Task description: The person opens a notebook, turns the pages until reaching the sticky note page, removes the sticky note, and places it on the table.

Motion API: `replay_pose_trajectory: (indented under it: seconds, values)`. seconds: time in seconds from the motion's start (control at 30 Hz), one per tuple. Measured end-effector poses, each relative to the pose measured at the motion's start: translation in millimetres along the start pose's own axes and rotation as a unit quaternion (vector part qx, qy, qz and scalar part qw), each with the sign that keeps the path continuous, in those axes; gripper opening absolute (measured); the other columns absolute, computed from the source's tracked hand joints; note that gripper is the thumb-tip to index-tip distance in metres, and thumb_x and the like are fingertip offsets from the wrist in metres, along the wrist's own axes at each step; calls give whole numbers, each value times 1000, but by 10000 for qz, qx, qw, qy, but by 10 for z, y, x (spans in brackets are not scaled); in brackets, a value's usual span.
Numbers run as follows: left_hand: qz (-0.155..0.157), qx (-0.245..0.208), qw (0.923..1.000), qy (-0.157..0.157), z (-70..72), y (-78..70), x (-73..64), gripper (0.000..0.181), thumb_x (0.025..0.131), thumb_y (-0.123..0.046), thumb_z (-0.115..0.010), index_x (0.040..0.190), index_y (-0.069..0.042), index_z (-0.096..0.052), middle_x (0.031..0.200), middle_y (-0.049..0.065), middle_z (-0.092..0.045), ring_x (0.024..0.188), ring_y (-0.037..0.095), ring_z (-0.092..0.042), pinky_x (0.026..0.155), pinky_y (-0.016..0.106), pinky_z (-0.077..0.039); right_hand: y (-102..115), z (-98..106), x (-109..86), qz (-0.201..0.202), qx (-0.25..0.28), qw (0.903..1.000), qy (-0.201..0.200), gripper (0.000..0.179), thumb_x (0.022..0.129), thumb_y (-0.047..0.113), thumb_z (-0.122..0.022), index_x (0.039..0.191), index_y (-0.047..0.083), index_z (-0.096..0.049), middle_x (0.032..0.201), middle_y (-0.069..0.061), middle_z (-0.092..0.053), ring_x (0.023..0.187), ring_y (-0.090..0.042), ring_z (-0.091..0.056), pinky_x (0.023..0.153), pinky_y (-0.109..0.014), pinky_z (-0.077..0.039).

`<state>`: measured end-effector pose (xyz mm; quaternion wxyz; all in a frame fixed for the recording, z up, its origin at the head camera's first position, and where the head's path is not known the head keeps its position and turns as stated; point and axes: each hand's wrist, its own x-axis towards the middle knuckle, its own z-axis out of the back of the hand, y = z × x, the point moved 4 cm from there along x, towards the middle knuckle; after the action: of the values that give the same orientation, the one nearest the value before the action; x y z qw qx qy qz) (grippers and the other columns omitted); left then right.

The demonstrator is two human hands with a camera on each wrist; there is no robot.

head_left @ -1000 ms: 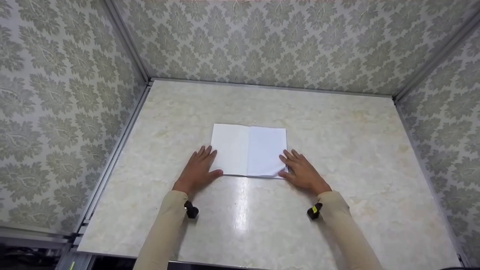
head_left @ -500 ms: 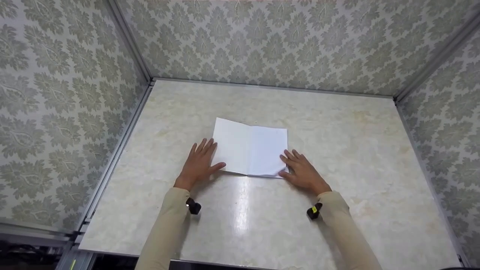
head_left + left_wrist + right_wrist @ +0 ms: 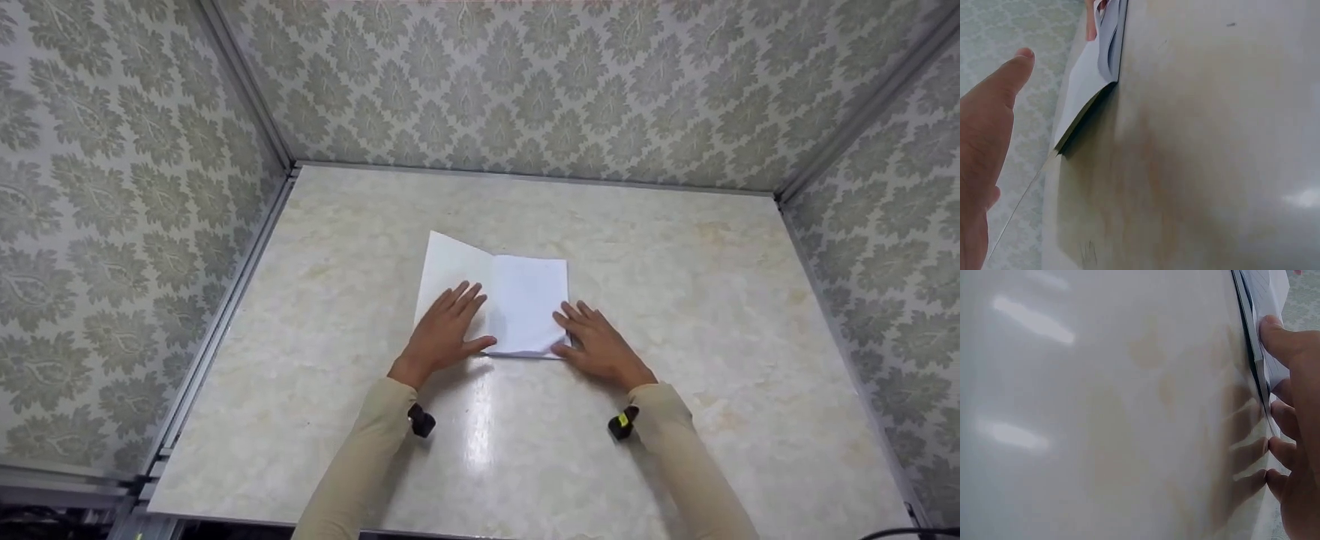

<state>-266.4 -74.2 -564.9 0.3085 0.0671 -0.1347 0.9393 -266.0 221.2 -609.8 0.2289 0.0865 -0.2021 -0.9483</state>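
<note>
An open notebook [image 3: 531, 296] with white pages lies near the middle of the table. Its left leaf [image 3: 446, 262] slants up off the tabletop, and the left wrist view shows a dark gap under this raised side [image 3: 1081, 93]. My left hand [image 3: 441, 330] is over the left leaf, fingers spread and extended, thumb toward the spine. At the lower right corner, my right hand [image 3: 601, 346] rests with its fingers and thumb on the page edge, where the paper is slightly creased. The right wrist view has the right thumb [image 3: 1272, 334] on the notebook's edge.
The marbled tabletop [image 3: 675, 270] surrounds the notebook. Patterned wall panels [image 3: 525, 82] in metal frames close in the back and both sides. A small black device [image 3: 421, 421] sits at the left wrist, another [image 3: 622, 424] at the right.
My left hand has moved right, from the notebook's left edge to over its left leaf near the spine. That leaf has risen from lying flat. My right hand has stayed put.
</note>
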Motion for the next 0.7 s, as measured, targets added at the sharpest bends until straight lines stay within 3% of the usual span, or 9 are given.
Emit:
replay_pose_trajectory:
  seconds: [0.23, 0.43, 0.57, 0.7]
  values:
    - [-438, 70, 9990, 73, -181, -339, 150, 77, 96, -61, -60, 148, -5, -51, 157, 11, -47, 148, 27, -39, 122, 41, -29, -5, -1, 9, -73, -91, 9999, 48, 76, 101, 65, -44, 161, 19, -34, 169, -2, -23, 158, -30, -9, 126, -51, -8]
    - [-926, 248, 9951, -254, -375, -601, 279, 63, 92, -54, -70, 135, -8, -62, 143, 10, -59, 134, 26, -53, 113, 40, -41, 0, 1, 11, 95, -40, 9999, -99, 75, 102, 64, -45, 159, 16, -37, 168, -5, -26, 158, -32, -12, 126, -53, -10]
    - [-1040, 142, 9932, -508, -467, -704, 337, 46, 93, -41, -74, 126, -11, -66, 134, 7, -64, 124, 24, -58, 103, 39, -48, 5, -2, -3, 125, 54, 9998, -132, 75, 102, 64, -45, 159, 17, -37, 168, -4, -25, 158, -31, -12, 126, -51, -9]
    - [-1103, -107, 9924, -536, -518, -747, 378, 35, 95, -33, -73, 123, -12, -67, 130, 6, -65, 121, 23, -58, 99, 39, -49, 0, -2, -17, 120, 131, 9997, -167, 74, 102, 62, -45, 159, 17, -37, 168, -4, -25, 158, -31, -12, 126, -50, -9]
